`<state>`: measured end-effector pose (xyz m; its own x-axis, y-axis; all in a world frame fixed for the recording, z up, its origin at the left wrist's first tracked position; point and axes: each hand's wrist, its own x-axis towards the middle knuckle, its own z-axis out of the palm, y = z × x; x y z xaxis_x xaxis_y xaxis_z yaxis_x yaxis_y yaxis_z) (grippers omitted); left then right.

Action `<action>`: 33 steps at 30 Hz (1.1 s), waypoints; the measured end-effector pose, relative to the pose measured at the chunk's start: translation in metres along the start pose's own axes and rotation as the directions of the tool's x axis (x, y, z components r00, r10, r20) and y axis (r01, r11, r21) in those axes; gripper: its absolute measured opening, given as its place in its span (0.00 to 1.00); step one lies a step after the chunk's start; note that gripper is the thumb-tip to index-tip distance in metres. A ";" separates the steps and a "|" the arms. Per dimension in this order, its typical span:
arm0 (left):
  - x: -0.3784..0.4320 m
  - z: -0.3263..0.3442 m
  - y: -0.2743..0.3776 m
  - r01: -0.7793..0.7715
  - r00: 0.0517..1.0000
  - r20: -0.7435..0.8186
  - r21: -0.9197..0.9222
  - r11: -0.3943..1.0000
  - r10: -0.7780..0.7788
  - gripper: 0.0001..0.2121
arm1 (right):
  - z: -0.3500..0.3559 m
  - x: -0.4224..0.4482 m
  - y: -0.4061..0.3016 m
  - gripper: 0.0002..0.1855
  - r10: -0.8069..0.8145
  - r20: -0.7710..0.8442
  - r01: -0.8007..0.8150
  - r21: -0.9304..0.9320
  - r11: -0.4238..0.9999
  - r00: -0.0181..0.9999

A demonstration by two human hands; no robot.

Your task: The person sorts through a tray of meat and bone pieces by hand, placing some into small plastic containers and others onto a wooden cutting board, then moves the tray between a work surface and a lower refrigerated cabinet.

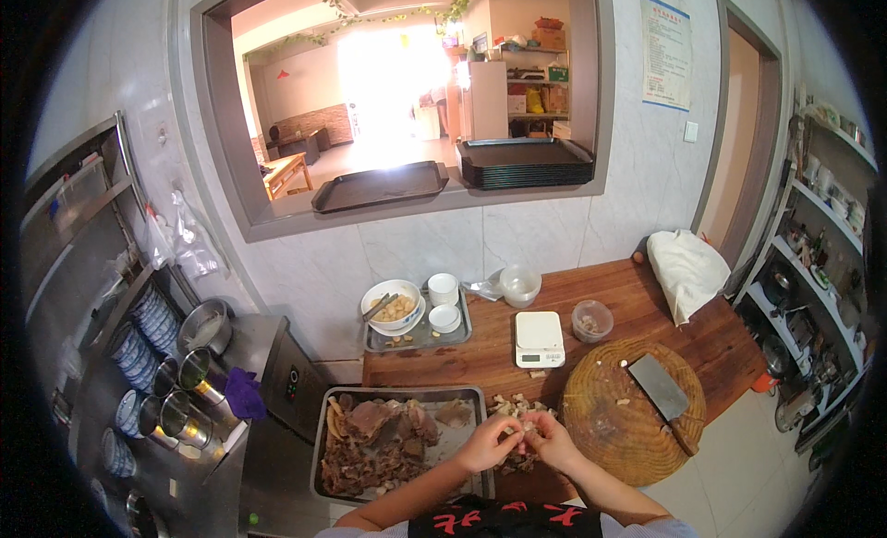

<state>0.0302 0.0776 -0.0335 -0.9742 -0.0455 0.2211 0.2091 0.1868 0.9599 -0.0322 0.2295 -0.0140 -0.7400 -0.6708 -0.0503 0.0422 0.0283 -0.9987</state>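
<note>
My left hand (490, 442) and my right hand (549, 441) meet over a heap of small pale pieces (516, 403) on the wooden table. The fingertips of both pinch a small pale piece, too small to name. Beneath the hands, part of the heap is hidden. Left of them, a metal tray (478, 414) holds large chunks of cooked meat (378, 427). To the right is a round wooden chopping block (596, 427), with a cleaver (659, 387) lying across its right side and a few scraps on it.
Beyond the hands stand a white kitchen scale (539, 332), a plastic tub with scraps (592, 322), an empty-looking plastic bowl (520, 285) and a small tray (464, 331) bearing bowls. A white cloth bag (686, 271) lies far right; metal pots (186, 420) stand left.
</note>
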 end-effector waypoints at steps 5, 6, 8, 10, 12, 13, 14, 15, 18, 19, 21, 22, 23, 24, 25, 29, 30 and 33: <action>0.002 -0.007 0.031 -0.014 1.000 -0.001 0.273 0.962 0.014 0.06 | 0.007 -0.008 -0.019 0.13 -0.161 -0.046 0.121 -0.467 0.876 0.986; 0.002 -0.007 0.033 0.016 1.000 -0.015 0.260 0.965 -0.013 0.07 | 0.007 -0.009 -0.022 0.13 -0.150 -0.036 0.112 -0.500 0.859 0.988; 0.002 -0.007 0.030 0.075 0.997 -0.036 0.164 0.984 -0.070 0.07 | 0.008 -0.008 -0.025 0.11 -0.179 -0.021 0.139 -0.547 0.826 0.984; 0.002 -0.007 0.026 0.112 0.993 -0.040 0.100 0.989 -0.108 0.08 | 0.009 -0.008 -0.022 0.09 -0.256 -0.011 0.204 -0.571 0.795 0.967; 0.004 -0.008 0.024 0.123 0.992 -0.035 0.069 0.990 -0.121 0.09 | 0.007 -0.004 -0.016 0.09 -0.255 0.016 0.212 -0.605 0.768 0.967; 0.005 -0.008 0.026 0.148 0.989 -0.021 0.112 0.983 -0.147 0.09 | 0.005 -0.002 -0.015 0.09 -0.254 0.028 0.216 -0.622 0.753 0.967; 0.006 -0.009 0.031 0.172 0.985 -0.008 0.155 0.973 -0.173 0.09 | 0.004 -0.001 -0.015 0.09 -0.238 0.033 0.201 -0.654 0.730 0.971; 0.006 -0.011 0.034 0.197 0.980 -0.002 0.202 0.959 -0.201 0.09 | 0.005 -0.001 -0.016 0.09 -0.222 0.042 0.191 -0.681 0.707 0.974; 0.005 -0.010 0.015 0.104 0.994 -0.045 0.167 0.980 -0.098 0.09 | 0.005 0.005 -0.014 0.08 -0.238 0.099 0.235 -0.716 0.657 0.966; 0.005 -0.011 0.013 0.115 0.993 -0.046 0.161 0.980 -0.109 0.09 | 0.005 0.007 -0.014 0.08 -0.253 0.122 0.261 -0.720 0.643 0.960; 0.007 -0.012 0.014 0.137 0.990 -0.047 0.150 0.979 -0.131 0.08 | 0.006 0.009 -0.019 0.07 -0.283 0.146 0.298 -0.725 0.622 0.948; 0.008 -0.013 0.018 0.154 0.988 -0.045 0.127 0.980 -0.149 0.09 | 0.007 0.009 -0.021 0.07 -0.298 0.158 0.315 -0.727 0.610 0.941; 0.009 -0.014 0.024 0.171 0.985 -0.042 0.104 0.980 -0.167 0.09 | 0.007 0.010 -0.021 0.07 -0.263 0.159 0.293 -0.732 0.615 0.951; 0.011 -0.015 0.028 0.188 0.982 -0.038 0.082 0.979 -0.185 0.09 | 0.007 0.010 -0.021 0.07 -0.230 0.160 0.271 -0.736 0.620 0.960; 0.012 -0.017 0.028 0.208 0.978 -0.019 0.067 0.976 -0.207 0.09 | 0.007 0.011 -0.021 0.07 -0.195 0.160 0.248 -0.741 0.624 0.968; 0.014 -0.023 0.018 0.238 0.971 0.030 -0.009 0.971 -0.238 0.10 | 0.009 0.012 -0.030 0.08 -0.219 0.187 0.285 -0.724 0.628 0.958; 0.015 -0.023 0.012 0.232 0.972 0.034 -0.033 0.972 -0.231 0.10 | 0.008 0.013 -0.034 0.08 -0.202 0.196 0.281 -0.709 0.647 0.960; 0.017 -0.019 -0.005 0.026 1.000 0.010 0.092 0.995 -0.027 0.09 | 0.005 0.019 -0.029 0.09 -0.140 0.191 0.235 -0.694 0.681 0.972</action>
<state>0.0138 0.0573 -0.0309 -0.9803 -0.0407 0.1933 0.1750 0.2748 0.9455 -0.0442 0.2127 0.0139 -0.5966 -0.7971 0.0926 -0.6106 0.3760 -0.6970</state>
